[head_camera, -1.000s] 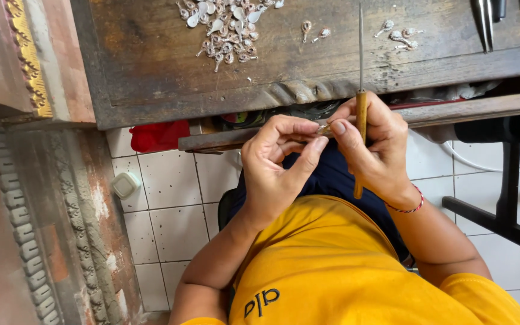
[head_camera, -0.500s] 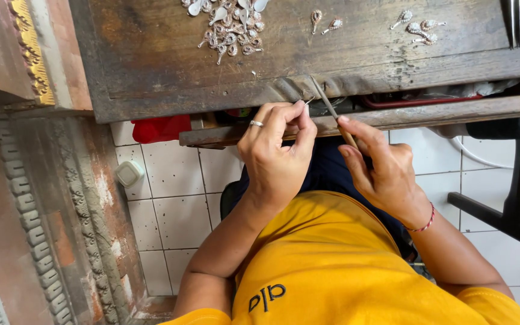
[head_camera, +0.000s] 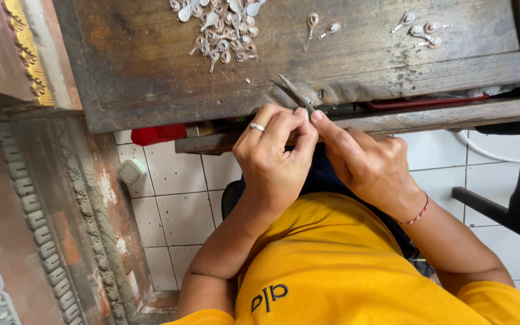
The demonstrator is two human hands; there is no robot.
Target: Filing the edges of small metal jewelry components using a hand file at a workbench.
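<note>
Our right hand (head_camera: 371,165) fingers pinch the thin metal tool (head_camera: 296,94), pointing up-left over the tabletop (head_camera: 151,72); left hand (head_camera: 275,159) fingers close beside it, on what we cannot tell.

The right hand (head_camera: 371,165) has dropped from upright to lie flat, its wooden handle now hidden. The tool (head_camera: 296,93) tip tilts far-left over the desk (head_camera: 362,60) edge. Both hands' fingers (head_camera: 308,123) meet closer together.

Single view, head-worn camera. Looks steeply down from above the person's chest, close in. Bench (head_camera: 151,66) edge crosses the upper frame, both hands meet at centre, tiled floor (head_camera: 176,204) lies below. No second view to overlap.
</note>
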